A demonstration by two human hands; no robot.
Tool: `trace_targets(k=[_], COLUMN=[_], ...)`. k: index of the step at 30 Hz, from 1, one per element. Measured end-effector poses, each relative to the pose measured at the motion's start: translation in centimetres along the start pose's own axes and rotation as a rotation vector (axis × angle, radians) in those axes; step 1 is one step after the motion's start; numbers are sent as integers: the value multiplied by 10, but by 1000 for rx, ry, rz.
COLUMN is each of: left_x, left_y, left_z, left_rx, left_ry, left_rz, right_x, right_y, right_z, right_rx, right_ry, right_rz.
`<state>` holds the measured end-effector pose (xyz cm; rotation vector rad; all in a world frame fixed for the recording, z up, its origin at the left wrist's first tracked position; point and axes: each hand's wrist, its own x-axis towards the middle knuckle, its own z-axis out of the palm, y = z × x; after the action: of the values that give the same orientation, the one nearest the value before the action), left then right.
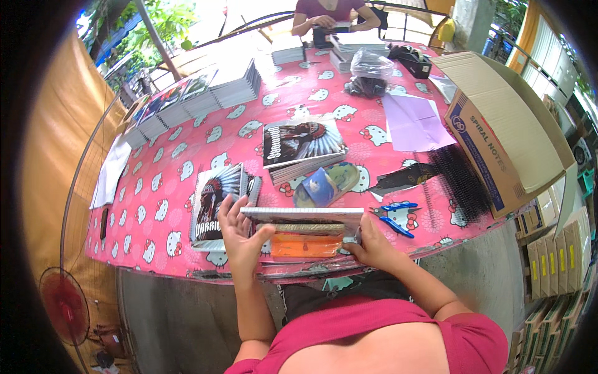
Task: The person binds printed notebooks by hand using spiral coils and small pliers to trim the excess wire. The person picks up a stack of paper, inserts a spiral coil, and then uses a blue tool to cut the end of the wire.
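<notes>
Magenta shirt cloth [367, 327] lies nearest, below the grip. Between the hands is a notebook [305, 215], with an orange block [307, 244] on its near side. The right hand [374, 245] pinches the notebook's right end; the left hand [239, 237], fingers loosely spread, sets its thumb near the left end. Blue-handled pliers [392, 225] lie just right of the grip, a notebook pile [302, 143] beyond it.

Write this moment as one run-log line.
left hand: holding notebooks, left end | right hand: holding notebooks, right end | pliers: on table, beyond right hand | box: at table's right
</notes>
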<state>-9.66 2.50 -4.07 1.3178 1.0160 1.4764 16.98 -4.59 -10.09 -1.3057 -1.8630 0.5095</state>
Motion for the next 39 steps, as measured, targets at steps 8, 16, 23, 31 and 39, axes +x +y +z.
trace_targets(k=[8,16,23,31,39], left_x=[-3,-16,-18,-16,-18], left_y=[-10,53,45,44,42], left_z=[6,82,102,109,107], left_rx=[112,860,886,673,691], left_ry=[151,41,-452,-270,-273], left_rz=[-36,649,581,680,653], right_x=[30,54,26,32,39], right_y=[9,131,-37,-56,-66], right_z=[-59,-130,-98,-98,-101], right_rx=[51,-563,50,80,205], right_ry=[57,336,190,202,-14], right_rz=[219,429,-38,-74,182])
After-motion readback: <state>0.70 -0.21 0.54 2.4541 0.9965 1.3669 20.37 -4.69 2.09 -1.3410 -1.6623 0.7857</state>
